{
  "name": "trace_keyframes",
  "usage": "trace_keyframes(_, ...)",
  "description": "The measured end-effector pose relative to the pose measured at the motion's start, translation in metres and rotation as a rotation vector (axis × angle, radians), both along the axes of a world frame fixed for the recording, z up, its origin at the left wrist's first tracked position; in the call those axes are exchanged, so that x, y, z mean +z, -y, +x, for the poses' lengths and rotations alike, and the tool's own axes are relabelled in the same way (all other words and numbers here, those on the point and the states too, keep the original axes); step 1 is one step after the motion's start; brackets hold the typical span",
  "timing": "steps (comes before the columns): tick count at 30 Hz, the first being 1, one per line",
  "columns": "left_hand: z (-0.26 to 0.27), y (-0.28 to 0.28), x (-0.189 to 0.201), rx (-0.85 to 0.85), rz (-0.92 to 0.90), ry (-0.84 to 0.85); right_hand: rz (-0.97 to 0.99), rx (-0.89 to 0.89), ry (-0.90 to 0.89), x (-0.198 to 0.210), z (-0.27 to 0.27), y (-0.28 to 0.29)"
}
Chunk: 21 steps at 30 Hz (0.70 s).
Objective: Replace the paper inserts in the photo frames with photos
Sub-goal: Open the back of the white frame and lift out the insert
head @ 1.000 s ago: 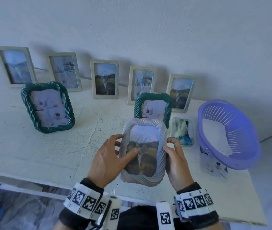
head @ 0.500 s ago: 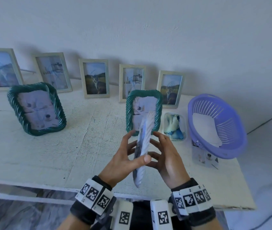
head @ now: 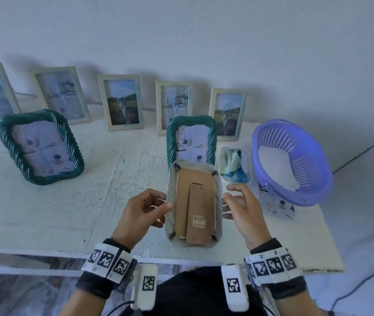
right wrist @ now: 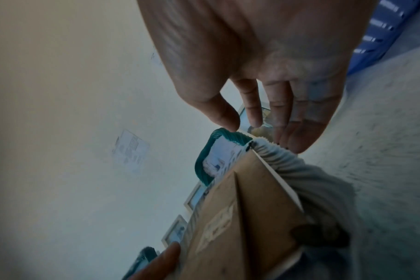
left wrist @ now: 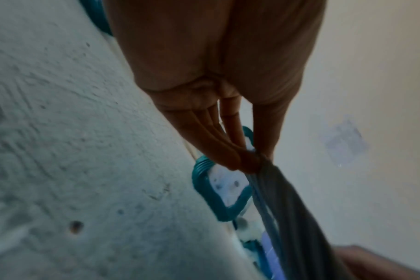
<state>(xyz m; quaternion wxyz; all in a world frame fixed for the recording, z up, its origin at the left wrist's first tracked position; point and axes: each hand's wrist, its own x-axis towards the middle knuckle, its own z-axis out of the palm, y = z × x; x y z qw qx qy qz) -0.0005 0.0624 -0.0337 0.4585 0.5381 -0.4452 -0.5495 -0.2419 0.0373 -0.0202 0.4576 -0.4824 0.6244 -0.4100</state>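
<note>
Over the counter edge, centre: white ribbed oval photo frame (head: 194, 202) held off the surface, back side facing the camera.
Frame back: brown cardboard backing board (head: 182, 201) with folded stand strip (head: 197, 214); small black tabs at the corners; barcode label low on the strip.
Left hand (head: 139, 216): thumb pressed on the frame's left rim, fingers curled behind it; clamped on the frame. Left wrist view shows the fingertips (left wrist: 242, 163) pinching the rim.
Right hand (head: 241, 209): fingers loosely spread at the frame's right edge. Right wrist view shows fingertips (right wrist: 297, 144) at the top corner; thumb clear of it. Firm grip or just contact: cannot tell.
Hands: apart, one on each side of the frame.
Counter (head: 67, 213): white, rough, scuffed surface.
Green frames: two dark green ribbed photo frames, one at left (head: 40, 147), one (head: 191, 139) upright just behind the held frame; both show pale paper prints.
Back row: five pale wooden rectangular frames leaning on the wall (head: 121, 101); some show a landscape picture, others pale interior prints.
Right side: purple slotted plastic basket (head: 292, 161) with white sheets inside; loose prints (head: 276, 206) under its front edge.
Between basket and green frame: small clear container (head: 235, 165) with blue and white contents.
</note>
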Motion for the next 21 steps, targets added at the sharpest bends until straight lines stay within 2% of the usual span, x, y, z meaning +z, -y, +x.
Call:
trace_keyframes(4,-0.001,0.003,-0.021,-0.017,0.067,0.293,-0.014,0.074,-0.201,-0.016,-0.011,-0.001)
trace_keyframes(9,-0.008,0.004,-0.034,-0.059,0.078,0.468,-0.034,0.210,-0.503,-0.025,-0.013,-0.004)
trace_keyframes(15,-0.010,0.006,-0.036,-0.074,0.086,0.497,-0.110,0.309,-0.727,-0.024,-0.008,0.007)
trace_keyframes(21,-0.008,0.006,-0.036,-0.107,0.066,0.524,-0.148,0.551,-1.053,-0.023,0.000,0.022)
